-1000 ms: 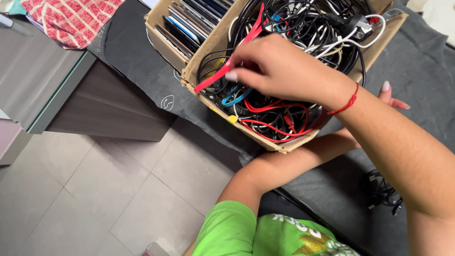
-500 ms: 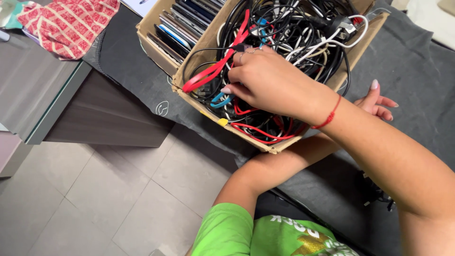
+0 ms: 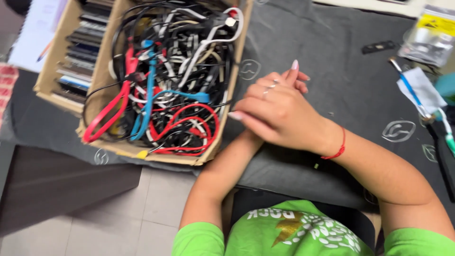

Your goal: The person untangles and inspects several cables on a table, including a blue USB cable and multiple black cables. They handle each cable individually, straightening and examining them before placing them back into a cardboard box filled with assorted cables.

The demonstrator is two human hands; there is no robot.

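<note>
Cardboard box (image 3: 226,127) of cables (image 3: 166,90) beside right hand (image 3: 279,114).

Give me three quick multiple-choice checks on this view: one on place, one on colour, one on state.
1. Where is the cardboard box?
A. beside the hands, on the dark mat
B. on the floor
C. on a shelf

2. What colour is the wrist band?
A. blue
B. red
C. yellow

3. What are the hands doing?
A. pulling a cable
B. lifting the box
C. resting empty

Answers: 1 A, the box sits on the mat at the table edge. 2 B, a red cord circles the wrist. 3 C, the right hand lies over the left hand, holding nothing.
</note>
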